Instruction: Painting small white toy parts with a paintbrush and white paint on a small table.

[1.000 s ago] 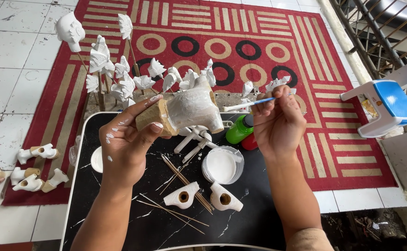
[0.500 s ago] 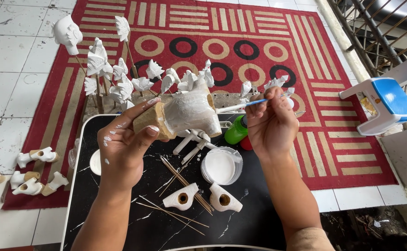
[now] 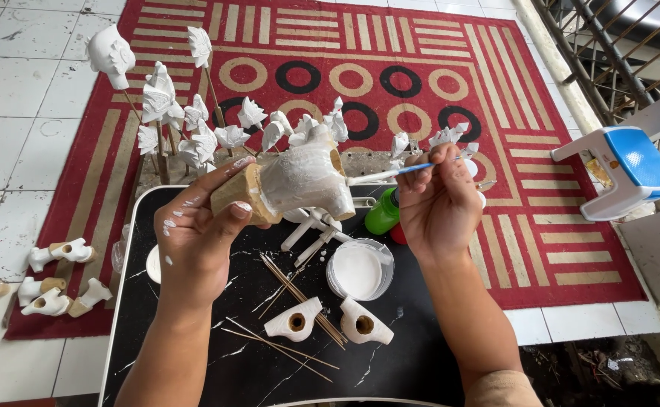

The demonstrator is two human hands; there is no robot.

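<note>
Left hand [image 3: 198, 237], flecked with white paint, is closed around the bare wooden base of a white-coated carved wooden figure [image 3: 304, 181], held tilted above the black marble-patterned table [image 3: 187, 354]. Right hand [image 3: 439, 200] pinches a thin blue-handled paintbrush [image 3: 390, 173], its tip touching the figure's right end at 3 o'clock. At 6 o'clock of the figure sits a round clear tub of white paint [image 3: 359, 269]; a green bottle [image 3: 381, 213] stands just beside the right hand. Thin wooden skewers [image 3: 296, 290] and two small white hollowed pieces [image 3: 326, 322] lie near the table's front. At 12 o'clock, white painted pieces on sticks [image 3: 194, 128] stand, apparently in a holder. A red patterned rug [image 3: 450, 83] lies beyond.
</note>
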